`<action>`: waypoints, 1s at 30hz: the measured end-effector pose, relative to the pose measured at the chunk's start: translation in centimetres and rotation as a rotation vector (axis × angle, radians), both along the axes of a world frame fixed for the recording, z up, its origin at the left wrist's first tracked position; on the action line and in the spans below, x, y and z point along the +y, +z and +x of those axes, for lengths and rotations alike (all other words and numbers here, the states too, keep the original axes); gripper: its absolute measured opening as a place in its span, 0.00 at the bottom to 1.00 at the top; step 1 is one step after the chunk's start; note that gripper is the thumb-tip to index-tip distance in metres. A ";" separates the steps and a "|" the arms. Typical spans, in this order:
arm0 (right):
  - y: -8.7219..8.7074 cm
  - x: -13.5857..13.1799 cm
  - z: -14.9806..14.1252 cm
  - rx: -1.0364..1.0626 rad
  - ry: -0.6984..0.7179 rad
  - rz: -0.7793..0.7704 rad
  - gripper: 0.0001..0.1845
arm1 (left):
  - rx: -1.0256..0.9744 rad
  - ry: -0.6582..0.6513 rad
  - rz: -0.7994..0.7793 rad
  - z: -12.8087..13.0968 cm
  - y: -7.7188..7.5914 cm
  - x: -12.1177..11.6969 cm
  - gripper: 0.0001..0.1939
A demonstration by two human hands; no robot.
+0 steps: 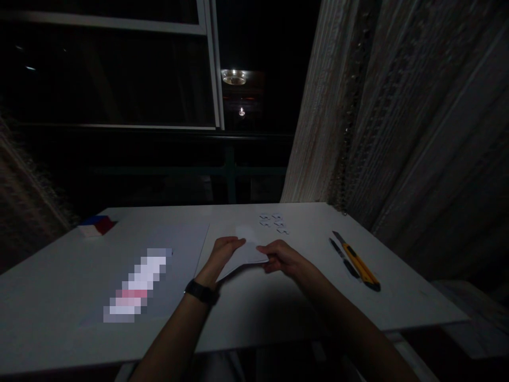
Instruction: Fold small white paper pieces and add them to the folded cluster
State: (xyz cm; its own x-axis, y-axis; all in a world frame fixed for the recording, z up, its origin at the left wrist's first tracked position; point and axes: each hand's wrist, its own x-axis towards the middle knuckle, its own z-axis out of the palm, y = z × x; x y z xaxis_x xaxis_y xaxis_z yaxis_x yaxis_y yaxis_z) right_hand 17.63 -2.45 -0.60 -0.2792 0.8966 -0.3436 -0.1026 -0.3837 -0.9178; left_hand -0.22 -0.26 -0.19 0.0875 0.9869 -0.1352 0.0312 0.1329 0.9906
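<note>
Both my hands hold a white folded sheet of paper [248, 254] just above the white table [278, 302]. My left hand [222, 254], with a black watch on its wrist, curls its fingers over the paper's left edge. My right hand [284, 258] pinches the paper's right corner. Beneath the paper lies a larger white sheet [220, 233]. Several small white paper cut-outs [274, 223] lie on the table just beyond my hands.
A yellow utility knife [360, 262] and a dark pen [342, 257] lie at the right. A blurred-out item [137, 286] lies at the left, a red, white and blue block [95, 226] at the far left corner. Curtains hang at right; a dark window is behind.
</note>
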 end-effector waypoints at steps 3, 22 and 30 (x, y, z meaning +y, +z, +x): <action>-0.3 0.3 0.0 -0.021 -0.007 0.018 0.13 | 0.012 -0.015 0.002 0.0 0.1 0.0 0.15; -0.6 0.4 0.4 -0.140 0.103 0.075 0.16 | -0.167 -0.093 -0.100 -0.1 -0.4 -0.1 0.16; -1.0 0.4 0.4 -0.185 0.156 0.071 0.18 | -0.162 -0.071 -0.094 -0.2 -0.2 -0.1 0.16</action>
State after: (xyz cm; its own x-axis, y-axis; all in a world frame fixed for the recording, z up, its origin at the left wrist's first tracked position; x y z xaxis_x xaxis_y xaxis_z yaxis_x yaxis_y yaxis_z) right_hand 17.98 -2.02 -1.60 -0.3545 0.8711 -0.3397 0.1254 -0.3158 -0.9405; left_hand -0.46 -0.33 -0.42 0.1841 0.9613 -0.2048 -0.1147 0.2279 0.9669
